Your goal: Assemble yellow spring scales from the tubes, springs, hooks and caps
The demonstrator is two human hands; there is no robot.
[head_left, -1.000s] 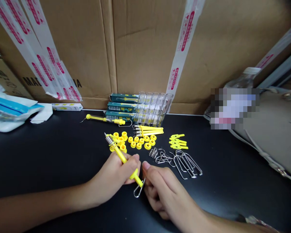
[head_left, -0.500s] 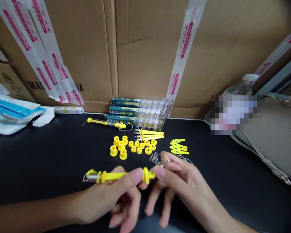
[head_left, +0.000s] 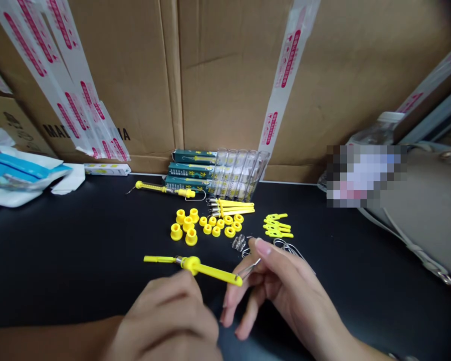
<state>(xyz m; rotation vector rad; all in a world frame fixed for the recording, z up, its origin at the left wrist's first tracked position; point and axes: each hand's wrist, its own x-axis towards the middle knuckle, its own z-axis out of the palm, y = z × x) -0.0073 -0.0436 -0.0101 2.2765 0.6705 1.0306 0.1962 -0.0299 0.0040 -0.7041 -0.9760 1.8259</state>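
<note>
A yellow spring scale core [head_left: 218,274] lies crosswise in front of me, its thin flat strip sticking out to the left past a short metal spring section. Round it, near that section, sits a yellow collar [head_left: 192,265]. My left hand [head_left: 173,316] is closed just below the collar and seems to grip it; its fingertips are hidden and the hand is blurred. My right hand [head_left: 281,286] pinches a metal wire hook [head_left: 251,269] between thumb and finger. The hook's other end meets the hole at the rod's right tip.
Yellow caps [head_left: 188,224], small rings [head_left: 230,231], flat yellow tabs [head_left: 278,226], springs [head_left: 239,243] and wire hooks [head_left: 285,245] lie beyond my hands. Behind are yellow rods [head_left: 233,207], an assembled spring scale [head_left: 161,189], clear tubes [head_left: 240,173] and green boxes [head_left: 191,170]. A bottle [head_left: 376,130] stands right.
The collar has shifted left along the rod, leaving the right end bare. My left hand has turned over and moved lower left. My right hand keeps its pinch on the hook.
</note>
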